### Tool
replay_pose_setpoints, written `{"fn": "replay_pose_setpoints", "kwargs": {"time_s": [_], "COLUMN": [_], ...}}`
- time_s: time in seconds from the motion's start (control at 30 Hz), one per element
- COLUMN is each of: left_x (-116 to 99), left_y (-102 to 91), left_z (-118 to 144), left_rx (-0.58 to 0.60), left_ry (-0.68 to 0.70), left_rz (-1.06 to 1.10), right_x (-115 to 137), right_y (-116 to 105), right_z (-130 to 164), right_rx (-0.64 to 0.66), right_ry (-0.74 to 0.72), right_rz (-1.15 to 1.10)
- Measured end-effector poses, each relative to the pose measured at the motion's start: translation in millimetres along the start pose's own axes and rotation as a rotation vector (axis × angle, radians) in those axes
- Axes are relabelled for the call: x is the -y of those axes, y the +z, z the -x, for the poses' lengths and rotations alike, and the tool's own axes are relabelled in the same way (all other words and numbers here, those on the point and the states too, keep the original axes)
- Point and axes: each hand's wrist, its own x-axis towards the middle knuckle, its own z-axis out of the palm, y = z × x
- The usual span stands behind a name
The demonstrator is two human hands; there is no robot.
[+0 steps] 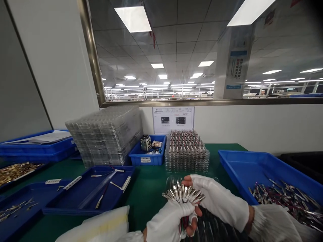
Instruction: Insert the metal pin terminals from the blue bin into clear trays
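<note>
In white fingertip-less gloves, both my hands are at the lower middle. My left hand is closed round a bunch of wired metal parts, their silver tubular ends fanned upward and red and green wires hanging below. Beside the bunch, my right hand is cupped with fingers stretched out along its far right side; whether they touch the parts is unclear. Under my hands lies a dark clear-plastic tray, partly hidden. Beyond them stands a stack of clear trays topped with rows of similar parts.
A blue bin of loose wired parts stands at right. Leftward are a tall stack of clear trays, a small blue box holding a jar, shallow blue trays and a white padded bag. A printed sheet leans on the wall.
</note>
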Motion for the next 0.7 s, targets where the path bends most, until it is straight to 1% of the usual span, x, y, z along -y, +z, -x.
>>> {"fn": "replay_pose_setpoints", "kwargs": {"time_s": [0.1,0.17,0.27,0.33,0.43,0.5,0.7], "left_x": [0.4,-0.1,-0.6,0.2,3.1,4.8,3.5], "left_y": [1.1,1.6,1.5,1.0,0.9,1.2,0.7], "left_z": [-0.8,-1.8,-1.8,-1.5,-2.2,-3.4,-4.3], "left_rx": [0.001,0.008,0.026,0.035,0.045,0.046,-0.006], "left_ry": [-0.004,-0.009,0.0,0.025,0.052,0.065,0.035], "left_rz": [-0.039,-0.071,-0.104,-0.091,-0.049,-0.039,-0.024], "right_x": [-0.5,-0.6,-3.0,-6.2,-11.6,-14.5,-17.7], "right_y": [-0.1,1.9,3.7,3.0,1.4,1.1,-3.3], "right_z": [1.3,2.2,1.7,0.1,-2.5,-3.7,-9.3], "right_rx": [0.008,0.027,0.072,0.068,-0.02,-0.097,-0.304], "right_ry": [0.003,-0.011,-0.041,-0.045,-0.036,-0.043,-0.117], "right_rz": [-0.032,-0.001,0.126,0.266,0.48,0.575,0.67]}}
